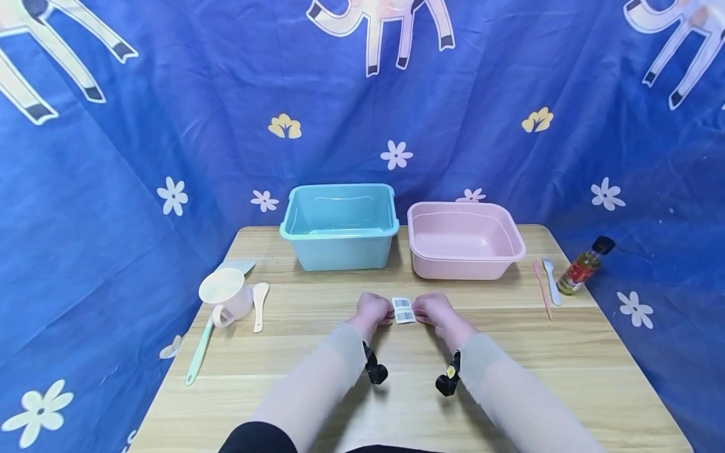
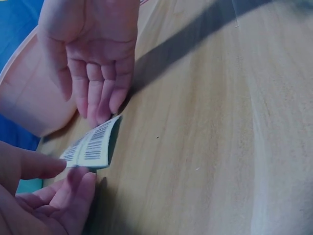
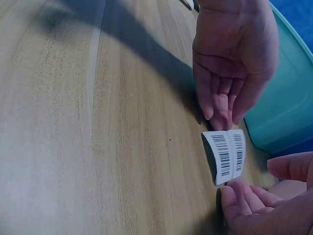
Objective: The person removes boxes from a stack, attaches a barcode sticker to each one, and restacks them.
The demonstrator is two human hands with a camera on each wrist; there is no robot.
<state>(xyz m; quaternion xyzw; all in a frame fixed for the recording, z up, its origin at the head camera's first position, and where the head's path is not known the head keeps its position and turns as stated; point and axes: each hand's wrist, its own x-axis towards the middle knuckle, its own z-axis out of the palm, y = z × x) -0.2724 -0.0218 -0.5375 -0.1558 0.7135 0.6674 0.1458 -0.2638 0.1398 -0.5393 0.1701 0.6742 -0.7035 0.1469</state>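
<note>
A small white barcode label (image 1: pixel 404 311), printed with two barcodes and slightly bowed, lies between the hands above the tabletop. At its left edge, my left hand (image 1: pixel 375 309) pinches it between thumb and fingers, as the left wrist view shows at the label (image 2: pixel 93 144). On the opposite side is my right hand (image 1: pixel 435 309). Its fingertips touch the label (image 3: pixel 226 154) in the right wrist view, while the thumb stands apart from the fingers. The label's dark underside is mostly hidden.
A blue bin (image 1: pixel 342 248) and a pink basin (image 1: pixel 461 269) stand at the back. To the left are a mug (image 1: pixel 225 292), a spatula (image 1: pixel 199 355) and a white spoon (image 1: pixel 259 305). A pink utensil (image 1: pixel 542 289), a fork (image 1: pixel 551 283) and a bottle (image 1: pixel 580 272) lie right.
</note>
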